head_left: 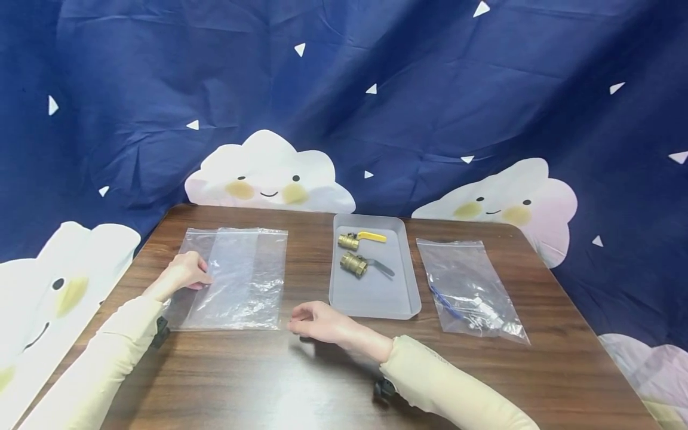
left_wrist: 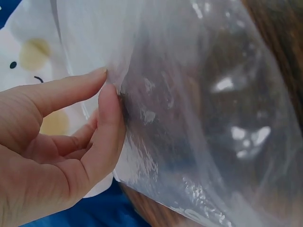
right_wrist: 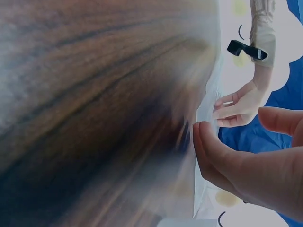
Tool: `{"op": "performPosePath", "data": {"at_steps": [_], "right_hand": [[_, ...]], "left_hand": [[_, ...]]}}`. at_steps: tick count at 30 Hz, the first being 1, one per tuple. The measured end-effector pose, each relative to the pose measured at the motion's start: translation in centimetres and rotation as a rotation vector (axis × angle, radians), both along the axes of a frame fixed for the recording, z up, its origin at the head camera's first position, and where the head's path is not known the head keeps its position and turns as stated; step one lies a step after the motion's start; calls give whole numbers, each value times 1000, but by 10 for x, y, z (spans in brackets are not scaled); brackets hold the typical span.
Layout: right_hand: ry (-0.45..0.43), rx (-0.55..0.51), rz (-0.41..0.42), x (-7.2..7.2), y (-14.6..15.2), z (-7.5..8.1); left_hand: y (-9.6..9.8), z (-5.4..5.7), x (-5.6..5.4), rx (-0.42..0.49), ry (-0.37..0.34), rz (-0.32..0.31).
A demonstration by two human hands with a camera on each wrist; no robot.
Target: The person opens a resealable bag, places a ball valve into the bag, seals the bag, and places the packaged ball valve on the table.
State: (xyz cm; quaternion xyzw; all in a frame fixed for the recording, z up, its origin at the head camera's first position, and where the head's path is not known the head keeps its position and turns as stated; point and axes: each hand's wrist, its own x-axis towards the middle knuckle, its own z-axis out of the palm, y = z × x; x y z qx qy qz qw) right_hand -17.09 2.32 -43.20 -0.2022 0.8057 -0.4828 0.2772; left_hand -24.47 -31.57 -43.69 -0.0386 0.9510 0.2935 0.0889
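My sleeves (head_left: pixel 120 331) are cream, the counter (head_left: pixel 242 382) a streaky brown wood grain, the bags (head_left: pixel 263 269) colourless and clear, the tray (head_left: pixel 368 301) pale grey, the valves (head_left: pixel 353 264) brassy with one yellow handle (head_left: pixel 372 237) and one grey lever (head_left: pixel 380 267), and the cloth (head_left: pixel 344 77) navy with white triangles (head_left: pixel 481 9) and yellow-cheeked white clouds (head_left: pixel 266 161).

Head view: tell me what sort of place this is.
Probably a makeshift indoor workspace: clear plastic bags and a tray of brass-coloured valves on a table, with a cloud-print cloth behind.

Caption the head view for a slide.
Left hand at overlapping clear bags, right hand beside them; two brass valves in a translucent tray; bag of parts at right.
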Motion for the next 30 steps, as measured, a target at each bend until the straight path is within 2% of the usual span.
{"op": "performPosePath", "data": {"at_steps": [7, 14, 21, 30], "right_hand": [[-79, -20, -41, -3, -8, 3], [-166, -89, -83, -7, -9, 2], [-231, -151, -91, -8, -9, 1], [-323, -212, -114, -7, -14, 2]], "left_hand": [[3, 2, 3, 44, -19, -13], [4, 4, 6, 71, -81, -45], [3, 5, 8, 147, -127, -99], [1, 6, 9, 198, -172, -127]]}}
